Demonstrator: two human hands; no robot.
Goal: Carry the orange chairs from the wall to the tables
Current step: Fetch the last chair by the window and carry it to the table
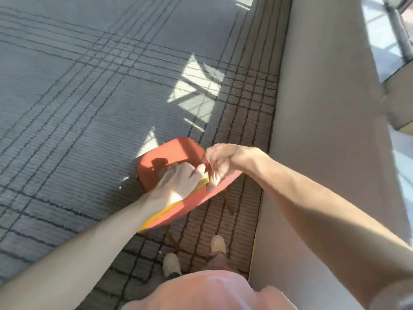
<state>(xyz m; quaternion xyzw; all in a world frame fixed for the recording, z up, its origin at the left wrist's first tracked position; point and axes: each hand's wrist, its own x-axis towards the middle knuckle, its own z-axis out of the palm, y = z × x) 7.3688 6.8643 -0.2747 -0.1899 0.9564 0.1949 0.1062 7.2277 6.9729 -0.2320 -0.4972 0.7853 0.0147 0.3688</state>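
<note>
An orange chair [172,153] is in the lower middle of the head view, seen from above, its backrest top toward me and its seat beyond. My left hand [178,182] grips the backrest's top edge. My right hand [220,164] grips the same edge just to the right, fingers curled over it. Thin dark wooden legs [229,203] show below the backrest, above the carpet. Whether the chair touches the floor is unclear.
A beige wall [319,130] runs along the right, with windows [384,36] at the far right. Grey carpet with dark grid lines [78,97] spreads to the left and ahead. My feet [171,264] stand just behind the chair.
</note>
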